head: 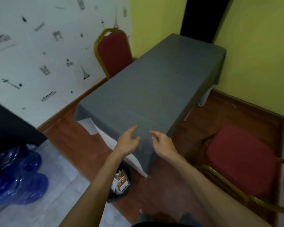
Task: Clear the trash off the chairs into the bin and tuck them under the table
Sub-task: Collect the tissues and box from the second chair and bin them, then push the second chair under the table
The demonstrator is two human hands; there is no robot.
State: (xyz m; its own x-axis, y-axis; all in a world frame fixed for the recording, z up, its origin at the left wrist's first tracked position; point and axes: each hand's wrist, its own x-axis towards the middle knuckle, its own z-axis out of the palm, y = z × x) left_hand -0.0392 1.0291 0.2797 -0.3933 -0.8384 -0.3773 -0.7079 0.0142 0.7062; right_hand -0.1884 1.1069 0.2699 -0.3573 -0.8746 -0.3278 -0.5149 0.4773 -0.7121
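Both bare hands out over the near corner of the long desk (154,82) draped in a grey cloth; left hand (129,141) and right hand (162,145) empty, fingers loosely spread and slightly curled, pinching nothing, whether touching the cloth or just above it not clear. Black-lined bin (120,182) on the floor just below the desk corner, partly hidden behind the left forearm, holding crumpled white paper and an orange printed carton. Red-cushioned chair with a gold metal frame (241,163) at the right, well out from the desk, seat bare of trash as far as seen. Second red chair with a gold arched back (113,51) at the far left side of the desk, close against it, seat hidden by the desk. Blue translucent water bottles (18,177) on the grey tiles at the left, away from the work. Judged: trash-clearing step looked finished for the near chair, tucking step in hand. Next move likely called for turning right, gripping the near chair by its frame or back, and sliding it under the cloth edge without snagging the hanging fabric or knocking the bin.
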